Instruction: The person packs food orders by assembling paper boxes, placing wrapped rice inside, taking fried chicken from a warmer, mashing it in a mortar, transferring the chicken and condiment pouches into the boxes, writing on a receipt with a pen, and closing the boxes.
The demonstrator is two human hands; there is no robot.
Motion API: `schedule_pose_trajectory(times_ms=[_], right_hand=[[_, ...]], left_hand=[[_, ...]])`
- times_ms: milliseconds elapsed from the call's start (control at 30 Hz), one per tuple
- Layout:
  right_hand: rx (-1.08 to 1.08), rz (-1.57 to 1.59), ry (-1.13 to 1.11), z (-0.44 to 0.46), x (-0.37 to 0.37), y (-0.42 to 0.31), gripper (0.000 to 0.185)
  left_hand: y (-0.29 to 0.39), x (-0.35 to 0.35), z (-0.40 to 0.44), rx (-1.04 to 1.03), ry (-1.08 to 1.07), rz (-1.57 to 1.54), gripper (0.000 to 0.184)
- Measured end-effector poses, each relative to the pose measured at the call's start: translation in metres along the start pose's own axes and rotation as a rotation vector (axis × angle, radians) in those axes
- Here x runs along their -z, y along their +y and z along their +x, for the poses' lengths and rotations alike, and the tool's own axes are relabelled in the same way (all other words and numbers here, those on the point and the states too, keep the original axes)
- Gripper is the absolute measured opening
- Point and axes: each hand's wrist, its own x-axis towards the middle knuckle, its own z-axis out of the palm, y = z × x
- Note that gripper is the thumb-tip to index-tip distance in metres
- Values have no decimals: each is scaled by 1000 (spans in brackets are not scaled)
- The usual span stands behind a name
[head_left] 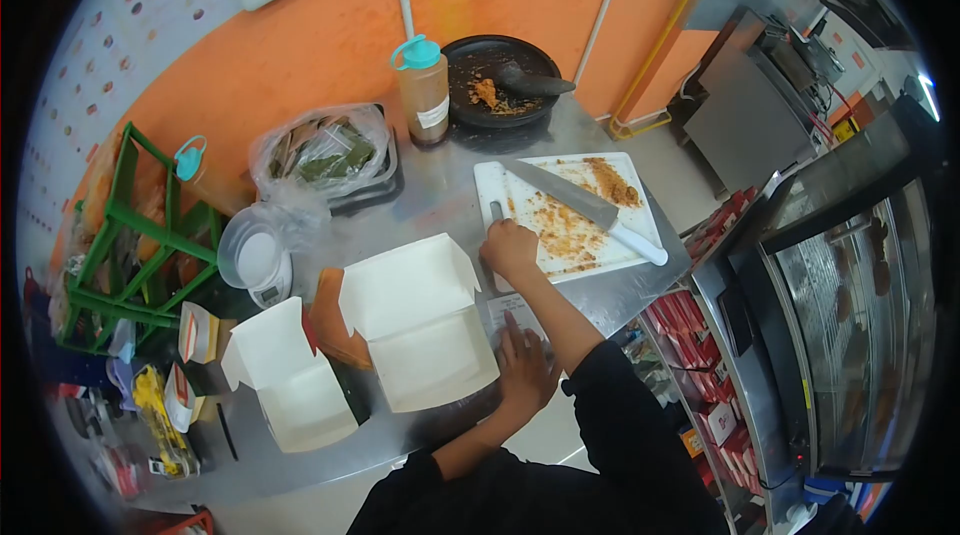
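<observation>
My right hand (510, 251) is closed at the left edge of a white cutting board (632, 179), beside its handle slot. Orange-brown crumbs smear the board, and a large knife (575, 199) with a white handle lies across it. Just below, my left hand (527, 367) rests with fingers stretched out on a printed paper slip (513, 311), which lies against the board's lower left corner. To the left stand two open white food boxes: a larger box (425, 355) and a smaller box (300, 400), both with nothing inside.
At the back are a stone mortar (470, 53) with a pestle (535, 83), a sauce bottle (424, 95) and a plastic-wrapped tray of leaves (335, 150). A green rack (130, 225) and a kitchen scale (270, 280) stand left. A glass display cabinet (840, 305) is at right.
</observation>
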Motion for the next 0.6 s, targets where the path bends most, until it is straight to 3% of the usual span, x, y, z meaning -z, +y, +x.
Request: schedule_pose_trajectory(times_ms=[200,333,500,567,600], right_hand=[[17,-9,-116,-15,23,5,19],[-6,14,-29,-34,16,17,18],[36,608,441,-138,38,81,25],[-216,429,454,-226,29,136,26],[-442,528,466,-279,7,168,35]], left_hand=[[2,-4,15,32,82,-53,70],[5,2,7,54,53,-114,73],[27,11,-19,-140,116,-121,87],[46,10,-33,-181,59,-85,91],[60,6,-40,-253,16,-88,90]])
